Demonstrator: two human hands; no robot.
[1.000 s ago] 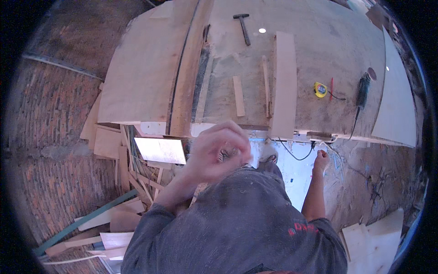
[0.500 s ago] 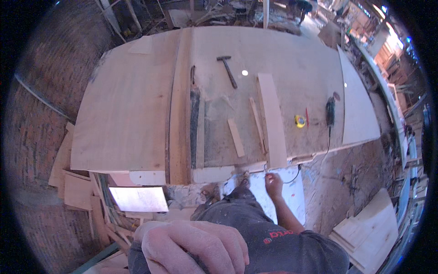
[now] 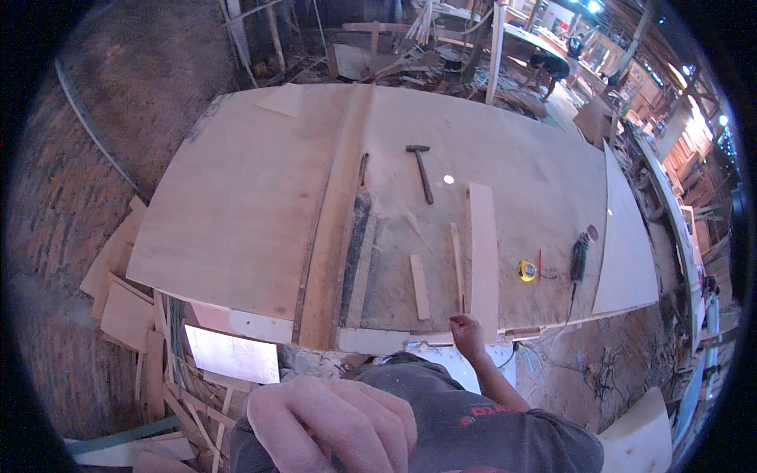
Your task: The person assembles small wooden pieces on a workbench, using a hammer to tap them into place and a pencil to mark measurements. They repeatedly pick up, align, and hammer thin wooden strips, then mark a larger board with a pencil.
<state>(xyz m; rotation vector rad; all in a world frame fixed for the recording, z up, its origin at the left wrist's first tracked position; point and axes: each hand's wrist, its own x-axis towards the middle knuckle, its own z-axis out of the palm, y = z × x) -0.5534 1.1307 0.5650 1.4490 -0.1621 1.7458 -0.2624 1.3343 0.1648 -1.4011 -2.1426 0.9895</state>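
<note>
"What's the count on the bench?"

"One hammer, one tape measure, one red stick and one grinder. For wood: one long board running front to back, one wide plank, one dark strip and three pale ones: the thin strip just left of the plank, the short strip left of that, and the far-left strip by the dark one."

"And the hands?"

"The right hand reaches forward to the near edge, forearm angled up and leftward. It's by the near ends of the thin strip and plank; I can't tell whether it touches either. Its fingers are bent, too small to tell if they pinch anything. The left hand is raised close to the camera, fingers curled in side by side, tips hidden, so I can't tell what's inside."

"Room to move?"

"There's a gap between plank and tape measure, and a broad stretch of bench left of the board. The plank's near end reaches the front edge. The grinder lies toward the right side, near a pale sheet."
</note>
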